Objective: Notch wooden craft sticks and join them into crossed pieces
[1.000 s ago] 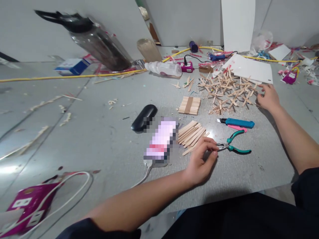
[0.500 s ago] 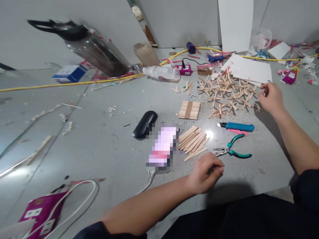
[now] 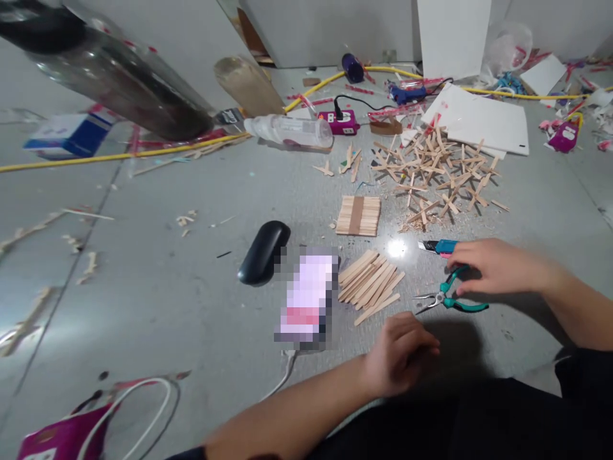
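My left hand (image 3: 400, 351) rests on the grey floor as a loose fist with nothing visible in it, just below a fan of flat wooden sticks (image 3: 371, 284). My right hand (image 3: 495, 267) lies over the green-handled pliers (image 3: 450, 300). Its fingers curl down around the upper handle. It also covers the rear of the blue utility knife (image 3: 443, 246). Left of the sticks lies a phone (image 3: 309, 297) on a white cable. Beyond them are a glued stick panel (image 3: 358, 215) and a heap of crossed stick pieces (image 3: 438, 169).
A black case (image 3: 262, 252) lies beside the phone. Farther back are a lying plastic bottle (image 3: 290, 131), a dark water bottle (image 3: 110, 76), a yellow cable (image 3: 119, 153), white foam boards (image 3: 483, 121) and a magenta power strip (image 3: 339, 121). Another power strip (image 3: 62, 437) sits near left.
My right hand has come from the stick heap down onto the pliers and knife. My left hand let go of the pliers' jaws and drew back into a fist.
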A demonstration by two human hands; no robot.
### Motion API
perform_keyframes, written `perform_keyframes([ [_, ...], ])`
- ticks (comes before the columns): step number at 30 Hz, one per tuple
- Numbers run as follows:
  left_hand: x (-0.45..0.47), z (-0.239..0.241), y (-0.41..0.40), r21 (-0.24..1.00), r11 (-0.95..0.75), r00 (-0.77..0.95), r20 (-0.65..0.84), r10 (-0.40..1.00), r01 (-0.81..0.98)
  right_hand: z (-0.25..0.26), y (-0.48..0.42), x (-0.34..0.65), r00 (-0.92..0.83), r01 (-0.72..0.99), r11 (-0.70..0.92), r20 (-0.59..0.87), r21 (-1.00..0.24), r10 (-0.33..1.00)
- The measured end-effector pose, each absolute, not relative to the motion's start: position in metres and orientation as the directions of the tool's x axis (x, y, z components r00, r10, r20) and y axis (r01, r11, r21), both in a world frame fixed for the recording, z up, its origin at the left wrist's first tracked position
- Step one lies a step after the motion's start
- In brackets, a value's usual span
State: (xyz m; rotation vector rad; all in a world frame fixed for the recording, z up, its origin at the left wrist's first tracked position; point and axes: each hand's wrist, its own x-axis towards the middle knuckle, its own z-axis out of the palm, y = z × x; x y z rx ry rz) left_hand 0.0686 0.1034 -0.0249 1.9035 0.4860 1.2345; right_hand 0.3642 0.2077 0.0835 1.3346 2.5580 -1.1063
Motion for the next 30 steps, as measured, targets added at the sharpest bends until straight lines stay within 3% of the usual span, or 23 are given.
perform_keyframes([
  [9,0.062,-0.025,0.115,0.735,-0.675,0.521,0.602,0.606,-0.066,0.083,0.184,0.339,-0.653,0.756,0.476,-0.471,-0.448,0.594],
  [18,0.057,-0.029,0.108,0.707,-0.704,0.537,0.621,0.571,-0.069,0.074,0.187,0.332,-0.651,0.759,0.479,-0.512,-0.441,0.560],
  [21,0.060,-0.033,0.110,0.688,-0.720,0.563,0.630,0.535,-0.086,0.063,0.187,0.335,-0.699,0.714,0.530,-0.418,-0.457,0.580],
  [24,0.064,-0.034,0.115,0.671,-0.738,0.546,0.646,0.534,-0.072,0.051,0.193,0.341,-0.750,0.641,0.603,-0.222,-0.475,0.623],
  [30,0.071,-0.036,0.122,0.676,-0.737,0.522,0.634,0.570,-0.016,0.045,0.253,0.348,-0.553,0.780,0.541,0.057,-0.314,0.831],
])
